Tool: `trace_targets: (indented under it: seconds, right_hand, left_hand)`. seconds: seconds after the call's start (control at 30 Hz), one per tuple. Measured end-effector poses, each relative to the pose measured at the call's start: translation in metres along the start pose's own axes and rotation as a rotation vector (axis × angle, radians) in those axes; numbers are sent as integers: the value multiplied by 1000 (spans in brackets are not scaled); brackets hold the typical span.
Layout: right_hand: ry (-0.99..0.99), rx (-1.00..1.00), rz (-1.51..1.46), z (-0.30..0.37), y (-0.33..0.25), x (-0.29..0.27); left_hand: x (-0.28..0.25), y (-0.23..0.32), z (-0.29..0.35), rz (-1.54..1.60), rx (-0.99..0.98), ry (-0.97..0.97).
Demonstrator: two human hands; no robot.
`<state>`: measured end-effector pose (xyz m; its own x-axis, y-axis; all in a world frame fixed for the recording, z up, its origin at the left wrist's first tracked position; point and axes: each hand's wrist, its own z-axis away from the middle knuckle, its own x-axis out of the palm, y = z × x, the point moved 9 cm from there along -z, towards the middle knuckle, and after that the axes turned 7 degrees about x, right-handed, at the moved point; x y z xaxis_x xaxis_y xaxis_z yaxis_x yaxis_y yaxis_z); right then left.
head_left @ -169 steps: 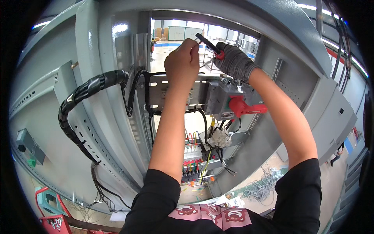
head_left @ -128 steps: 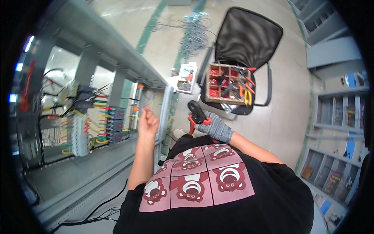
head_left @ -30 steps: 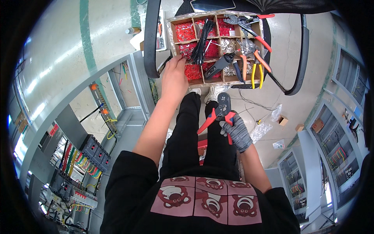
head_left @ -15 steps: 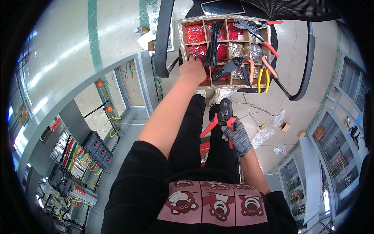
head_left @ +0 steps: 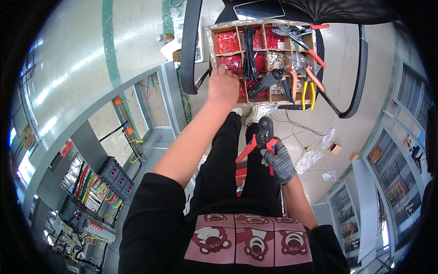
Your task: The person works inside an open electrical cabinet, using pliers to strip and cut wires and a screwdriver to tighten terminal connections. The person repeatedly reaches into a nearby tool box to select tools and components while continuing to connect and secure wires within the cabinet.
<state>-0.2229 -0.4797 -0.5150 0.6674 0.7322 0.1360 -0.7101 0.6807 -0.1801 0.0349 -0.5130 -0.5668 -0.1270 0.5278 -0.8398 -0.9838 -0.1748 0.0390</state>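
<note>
My bare left hand is at the left edge of a divided cardboard box, over its left compartments. Its fingers bend down and press together, and whatever they pinch is hidden. Just beyond the fingertips lie small red crimp terminals. My right hand, in a grey glove, grips red-handled crimping pliers above my legs. Their dark head points away from me, and one handle stands apart at the left.
The box sits on a black chair with armrests. Across it lie a bundle of black cable ties, a dark grey tool and yellow-handled pliers. A phone lies behind. Grey cabinet frames stand at the left, others at the right.
My left hand has drawn back slightly from the terminals toward the box's left edge, its fingers more curled. The right hand and crimping pliers have hardly moved.
</note>
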Motion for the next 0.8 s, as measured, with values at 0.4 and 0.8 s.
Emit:
trace_targets:
  seconds: [0.4, 0.8]
  right_hand:
    - [12, -10, -36, 7, -5, -1]
    - [61, -27, -58, 4, -1, -23]
  left_hand:
    - [34, -12, -56, 30, 233, -138]
    - [60, -40, -68, 583, 6, -216]
